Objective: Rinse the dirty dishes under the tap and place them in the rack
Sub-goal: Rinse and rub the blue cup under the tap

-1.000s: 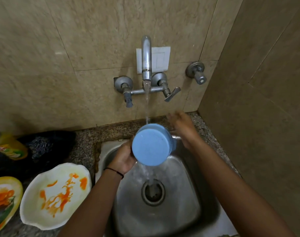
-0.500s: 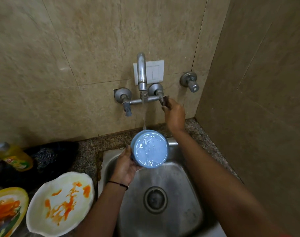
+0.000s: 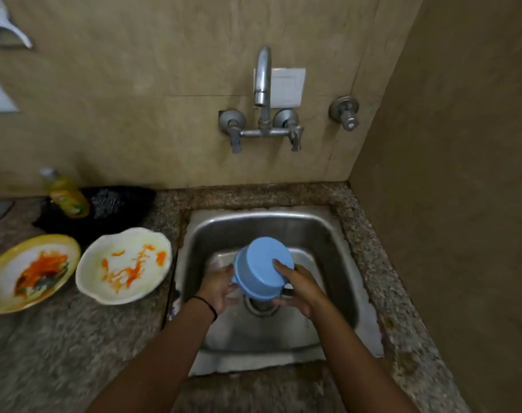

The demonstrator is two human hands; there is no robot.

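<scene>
A blue plastic bowl [image 3: 261,268] is held upside down, low over the drain of the steel sink [image 3: 322,234]. My left hand [image 3: 218,286] grips its left rim and my right hand [image 3: 301,289] grips its right side, fingers on the base. The tap [image 3: 262,81] on the tiled wall above gives no water. Two dirty dishes lie on the counter to the left: a white wavy plate [image 3: 124,265] with orange smears and a yellow-rimmed plate [image 3: 30,272] with orange and dark leftovers. No rack is in view.
A yellow soap bottle [image 3: 64,193] and a steel scrubber [image 3: 106,201] sit on a black cloth behind the plates. A side wall [image 3: 447,204] closes in on the right of the sink. Granite counter [image 3: 60,353] runs along the front left.
The water has stopped. My right hand left the tap handle and came down onto the bowl. The bowl has moved down from under the spout to just above the drain.
</scene>
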